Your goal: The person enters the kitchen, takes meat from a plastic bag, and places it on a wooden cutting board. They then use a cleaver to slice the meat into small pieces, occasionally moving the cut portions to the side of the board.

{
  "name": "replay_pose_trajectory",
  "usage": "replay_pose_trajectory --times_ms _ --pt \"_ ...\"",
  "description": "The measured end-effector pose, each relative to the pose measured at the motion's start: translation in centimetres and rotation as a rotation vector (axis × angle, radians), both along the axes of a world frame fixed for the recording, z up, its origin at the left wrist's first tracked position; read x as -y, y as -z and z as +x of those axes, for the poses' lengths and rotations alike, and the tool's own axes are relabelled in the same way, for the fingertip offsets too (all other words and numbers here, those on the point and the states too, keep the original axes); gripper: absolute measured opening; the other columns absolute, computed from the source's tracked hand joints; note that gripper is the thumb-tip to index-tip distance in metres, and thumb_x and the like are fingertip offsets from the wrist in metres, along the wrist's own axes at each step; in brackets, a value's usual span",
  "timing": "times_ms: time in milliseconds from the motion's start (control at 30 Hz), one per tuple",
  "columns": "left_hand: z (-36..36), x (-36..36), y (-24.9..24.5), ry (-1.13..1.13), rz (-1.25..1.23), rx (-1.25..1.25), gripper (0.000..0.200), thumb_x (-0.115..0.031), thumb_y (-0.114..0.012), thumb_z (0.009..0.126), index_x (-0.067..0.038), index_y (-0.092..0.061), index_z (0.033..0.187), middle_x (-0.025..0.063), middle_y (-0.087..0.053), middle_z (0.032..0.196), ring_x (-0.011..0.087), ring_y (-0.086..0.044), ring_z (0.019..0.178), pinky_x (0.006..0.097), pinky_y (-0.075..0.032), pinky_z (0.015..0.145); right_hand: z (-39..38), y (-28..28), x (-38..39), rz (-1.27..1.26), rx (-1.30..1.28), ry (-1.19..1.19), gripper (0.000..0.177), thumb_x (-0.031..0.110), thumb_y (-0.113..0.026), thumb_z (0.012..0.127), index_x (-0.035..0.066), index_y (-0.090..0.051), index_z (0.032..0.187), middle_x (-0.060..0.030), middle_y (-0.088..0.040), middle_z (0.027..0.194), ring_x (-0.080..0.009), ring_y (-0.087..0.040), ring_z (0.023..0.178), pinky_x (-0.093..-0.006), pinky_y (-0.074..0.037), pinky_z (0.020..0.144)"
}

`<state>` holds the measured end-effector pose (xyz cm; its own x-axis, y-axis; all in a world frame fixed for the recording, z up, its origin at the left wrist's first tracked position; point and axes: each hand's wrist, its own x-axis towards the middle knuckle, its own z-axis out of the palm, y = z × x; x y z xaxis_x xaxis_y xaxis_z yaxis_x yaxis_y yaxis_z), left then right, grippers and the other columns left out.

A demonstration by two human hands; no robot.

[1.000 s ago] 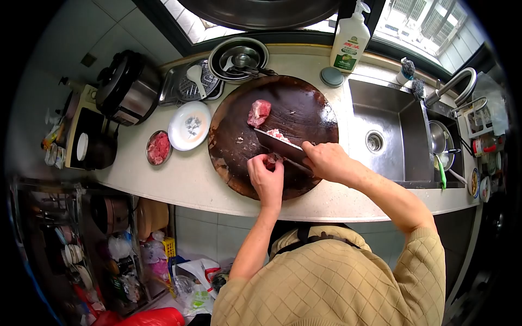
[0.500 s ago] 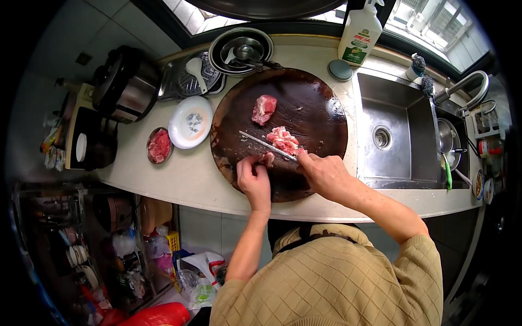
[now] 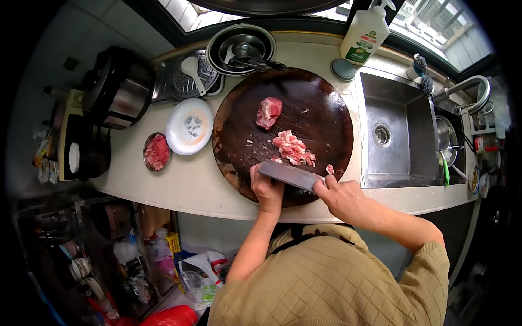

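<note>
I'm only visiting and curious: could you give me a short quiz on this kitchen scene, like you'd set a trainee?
1. True or false: the cleaver is gripped in the left hand.
2. What is in the small metal bowl beside the white plate? A) raw red meat B) rice C) water
3. On the chopping board, which lies nearer the hands: the uncut lump or the sliced pile?
Key: 1 false, the right hand grips it. 2 A. 3 the sliced pile.
</note>
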<state>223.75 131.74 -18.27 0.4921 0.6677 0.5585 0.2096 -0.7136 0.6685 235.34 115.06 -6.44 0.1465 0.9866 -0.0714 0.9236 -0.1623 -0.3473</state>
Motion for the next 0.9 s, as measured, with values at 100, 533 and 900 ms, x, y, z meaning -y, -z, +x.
replay_pose_trajectory --times_ms 100,533,900 --pt "0.1 -0.1 0.1 -0.002 -0.012 0.002 0.024 0.000 -0.072 0.070 -0.003 -0.066 0.092 0.0144 -0.063 0.089 0.0374 -0.059 0.081 0.0438 -0.050 0.073 0.2 0.0 -1.0 -0.023 0.055 0.007 0.027 0.005 -0.057 0.078 0.002 -0.048 0.103 -0.0144 -0.056 0.080 -0.0250 -0.062 0.055 -0.0363 -0.048 0.045" --pt "0.1 -0.2 0.5 -0.010 -0.039 -0.002 0.018 0.005 -0.068 0.068 -0.003 -0.061 0.082 0.0125 -0.064 0.089 0.0334 -0.059 0.082 0.0411 -0.050 0.074 0.7 3.1 -7.8 0.113 -0.070 0.218 0.016 0.017 -0.061 0.087 0.007 -0.054 0.097 -0.0152 -0.063 0.083 -0.0358 -0.063 0.062 -0.0461 -0.049 0.052" --pt "0.3 -0.2 0.3 0.024 -0.044 -0.033 0.025 0.000 -0.071 0.070 -0.003 -0.065 0.094 0.0154 -0.061 0.091 0.0375 -0.058 0.083 0.0429 -0.050 0.075 -0.8 2.5 -5.7 -0.056 0.050 0.058 0.021 0.008 -0.058 0.078 0.004 -0.051 0.098 -0.0132 -0.059 0.074 -0.0294 -0.063 0.057 -0.0396 -0.048 0.047"
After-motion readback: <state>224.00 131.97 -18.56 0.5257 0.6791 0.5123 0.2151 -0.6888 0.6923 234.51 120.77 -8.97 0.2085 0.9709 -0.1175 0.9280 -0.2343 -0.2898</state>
